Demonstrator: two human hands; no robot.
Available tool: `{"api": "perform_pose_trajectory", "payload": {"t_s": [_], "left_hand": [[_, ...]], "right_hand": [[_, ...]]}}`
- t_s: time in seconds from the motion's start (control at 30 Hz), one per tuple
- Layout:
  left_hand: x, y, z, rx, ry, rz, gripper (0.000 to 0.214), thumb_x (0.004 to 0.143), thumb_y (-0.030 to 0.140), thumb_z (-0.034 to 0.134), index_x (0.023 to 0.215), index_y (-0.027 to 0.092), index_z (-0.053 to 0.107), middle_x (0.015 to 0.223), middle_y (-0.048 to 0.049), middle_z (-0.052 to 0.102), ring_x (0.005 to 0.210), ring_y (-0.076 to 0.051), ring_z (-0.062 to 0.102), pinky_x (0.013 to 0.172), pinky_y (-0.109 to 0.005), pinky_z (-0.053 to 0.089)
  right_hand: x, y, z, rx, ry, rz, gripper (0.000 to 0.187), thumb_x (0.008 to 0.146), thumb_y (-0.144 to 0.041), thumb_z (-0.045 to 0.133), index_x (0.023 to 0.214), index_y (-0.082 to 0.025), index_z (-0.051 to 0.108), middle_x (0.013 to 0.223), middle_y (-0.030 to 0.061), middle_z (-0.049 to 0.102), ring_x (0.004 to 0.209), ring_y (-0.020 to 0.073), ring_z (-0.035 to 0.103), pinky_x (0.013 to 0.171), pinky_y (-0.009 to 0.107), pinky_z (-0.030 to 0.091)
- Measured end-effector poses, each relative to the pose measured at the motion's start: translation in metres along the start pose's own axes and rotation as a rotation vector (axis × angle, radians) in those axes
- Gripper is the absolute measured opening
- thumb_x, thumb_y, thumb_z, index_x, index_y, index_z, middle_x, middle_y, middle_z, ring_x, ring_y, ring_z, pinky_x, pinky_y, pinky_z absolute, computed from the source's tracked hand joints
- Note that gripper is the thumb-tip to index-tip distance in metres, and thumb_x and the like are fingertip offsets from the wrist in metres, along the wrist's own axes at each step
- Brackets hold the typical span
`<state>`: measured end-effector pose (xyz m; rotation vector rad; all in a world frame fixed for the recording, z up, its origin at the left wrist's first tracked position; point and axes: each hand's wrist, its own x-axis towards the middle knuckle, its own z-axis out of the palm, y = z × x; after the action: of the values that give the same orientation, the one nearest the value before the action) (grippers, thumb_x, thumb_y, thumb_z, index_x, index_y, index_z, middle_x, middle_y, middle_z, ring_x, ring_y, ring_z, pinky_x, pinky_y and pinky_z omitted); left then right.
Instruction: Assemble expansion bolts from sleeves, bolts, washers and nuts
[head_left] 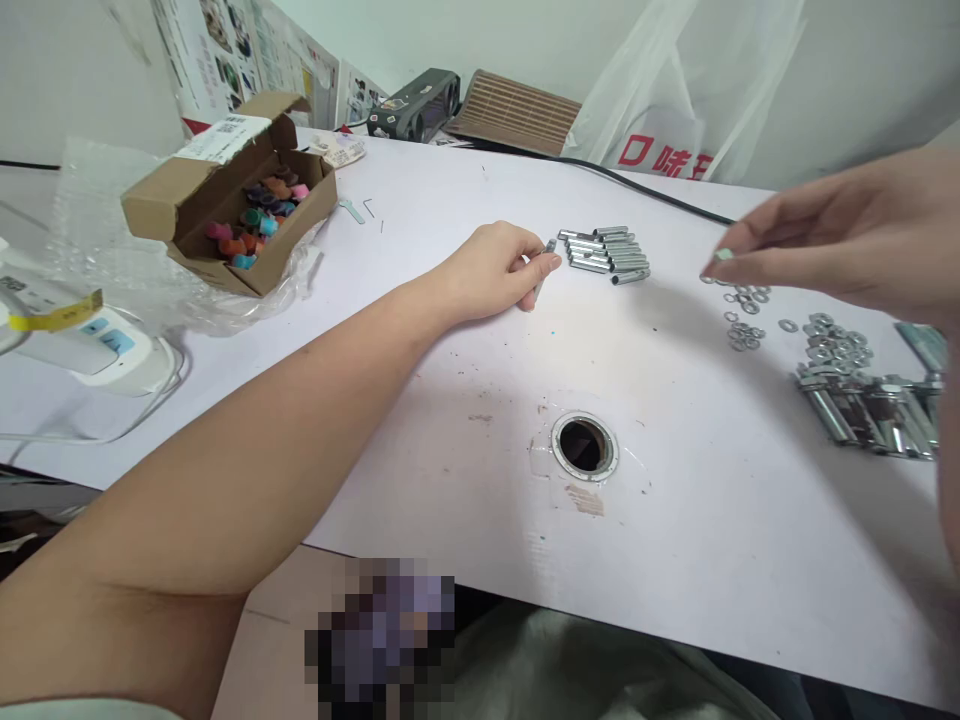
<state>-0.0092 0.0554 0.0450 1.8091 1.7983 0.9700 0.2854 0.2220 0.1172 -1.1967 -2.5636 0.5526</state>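
Note:
My left hand (502, 265) rests on the white table, thumb and fingers closed around a short silver metal piece (550, 246) that looks like a sleeve; most of it is hidden. Just beyond lie two rows of metal sleeves (609, 250). My right hand (832, 225) hovers over the right side, thumb and finger pinched on a small pale thing too small to name. Beneath it lie loose washers and nuts (744, 335). Farther right is a heap of nuts and washers (832, 342), with a row of metal expansion bolts (862, 410) in front.
An open cardboard box (247, 200) of colourful caps sits on bubble wrap at the left. Near it are a white power strip (112, 345) and small keys. A round hole (585, 446) pierces the table. A black cable (645, 188) and plastic bag (675, 100) lie behind.

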Motion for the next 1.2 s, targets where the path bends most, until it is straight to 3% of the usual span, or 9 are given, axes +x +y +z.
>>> {"api": "perform_pose_trajectory", "payload": {"t_s": [0.1, 0.23, 0.43, 0.57, 0.67, 0.77, 0.9, 1.1, 1.2], "left_hand": [[0.000, -0.004, 0.000, -0.083, 0.003, -0.021, 0.034, 0.106, 0.036, 0.063, 0.078, 0.018, 0.069, 0.073, -0.0053, 0.080, 0.071, -0.016, 0.070, 0.086, -0.034, 0.054], [-0.001, -0.005, -0.001, -0.121, -0.005, -0.018, 0.035, 0.105, 0.040, 0.068, 0.077, 0.019, 0.071, 0.074, -0.0055, 0.080, 0.071, -0.016, 0.070, 0.081, -0.034, 0.053], [-0.001, -0.004, -0.002, -0.109, -0.015, -0.009, 0.042, 0.102, 0.052, 0.073, 0.076, 0.019, 0.072, 0.074, -0.0065, 0.080, 0.068, -0.017, 0.069, 0.075, -0.034, 0.052], [0.001, -0.005, -0.002, -0.119, -0.038, -0.011, 0.036, 0.104, 0.043, 0.070, 0.079, 0.018, 0.072, 0.075, -0.0065, 0.081, 0.072, -0.017, 0.072, 0.076, -0.033, 0.052], [0.002, -0.007, -0.003, -0.137, -0.042, -0.007, 0.031, 0.105, 0.035, 0.067, 0.080, 0.017, 0.073, 0.076, -0.0060, 0.081, 0.073, -0.016, 0.073, 0.080, -0.032, 0.053], [0.002, -0.008, -0.004, -0.123, -0.043, -0.003, 0.026, 0.104, 0.029, 0.066, 0.083, 0.016, 0.074, 0.077, -0.0055, 0.081, 0.073, -0.015, 0.073, 0.081, -0.032, 0.053], [0.002, -0.008, -0.004, -0.114, -0.062, -0.023, 0.008, 0.096, 0.022, 0.071, 0.091, 0.017, 0.076, 0.078, -0.0031, 0.081, 0.074, -0.016, 0.074, 0.080, -0.032, 0.055], [0.001, -0.007, -0.004, -0.143, -0.091, -0.045, 0.004, 0.089, 0.020, 0.077, 0.091, 0.017, 0.074, 0.078, -0.0033, 0.080, 0.075, -0.017, 0.076, 0.079, -0.033, 0.057], [0.000, -0.008, -0.004, -0.146, -0.106, -0.062, 0.010, 0.087, 0.021, 0.080, 0.086, 0.017, 0.071, 0.078, -0.0041, 0.080, 0.074, -0.018, 0.076, 0.074, -0.033, 0.056]], "right_hand": [[-0.007, -0.076, 0.031, 0.223, -0.022, 0.093, 0.019, 0.082, -0.031, 0.097, 0.097, -0.025, 0.089, 0.071, 0.0004, 0.070, 0.042, 0.0038, 0.032, 0.040, 0.029, 0.017], [0.009, -0.118, 0.066, 0.392, -0.019, -0.010, 0.017, 0.078, -0.018, 0.095, 0.092, -0.019, 0.085, 0.078, 0.0053, 0.074, 0.059, 0.0125, 0.054, 0.046, 0.029, 0.029], [0.022, -0.121, 0.085, 0.365, -0.023, -0.130, 0.014, 0.077, -0.014, 0.093, 0.085, -0.017, 0.081, 0.076, 0.0050, 0.072, 0.060, 0.0123, 0.048, 0.052, 0.031, 0.034], [0.022, -0.119, 0.088, 0.398, -0.013, -0.107, 0.014, 0.080, -0.014, 0.093, 0.088, -0.016, 0.082, 0.075, 0.0053, 0.071, 0.060, 0.0139, 0.052, 0.056, 0.034, 0.041], [0.026, -0.116, 0.091, 0.447, 0.003, -0.171, 0.013, 0.083, -0.012, 0.093, 0.089, -0.017, 0.082, 0.079, 0.0056, 0.074, 0.068, 0.0157, 0.060, 0.070, 0.038, 0.054], [0.029, -0.114, 0.093, 0.454, -0.007, -0.195, 0.011, 0.086, -0.014, 0.091, 0.091, -0.018, 0.082, 0.080, 0.0047, 0.073, 0.072, 0.0169, 0.064, 0.077, 0.041, 0.057], [0.024, -0.117, 0.089, 0.410, -0.069, -0.191, 0.008, 0.090, -0.014, 0.088, 0.092, -0.020, 0.083, 0.075, 0.0029, 0.070, 0.070, 0.0172, 0.062, 0.073, 0.040, 0.055], [0.023, -0.116, 0.081, 0.380, -0.111, -0.125, 0.014, 0.080, -0.014, 0.093, 0.091, -0.019, 0.086, 0.065, 0.0019, 0.066, 0.059, 0.0139, 0.051, 0.051, 0.031, 0.034], [0.029, -0.106, 0.087, 0.438, -0.140, -0.231, 0.020, 0.073, -0.022, 0.099, 0.082, -0.020, 0.081, 0.069, 0.0031, 0.068, 0.062, 0.0160, 0.057, 0.054, 0.031, 0.042]]}}
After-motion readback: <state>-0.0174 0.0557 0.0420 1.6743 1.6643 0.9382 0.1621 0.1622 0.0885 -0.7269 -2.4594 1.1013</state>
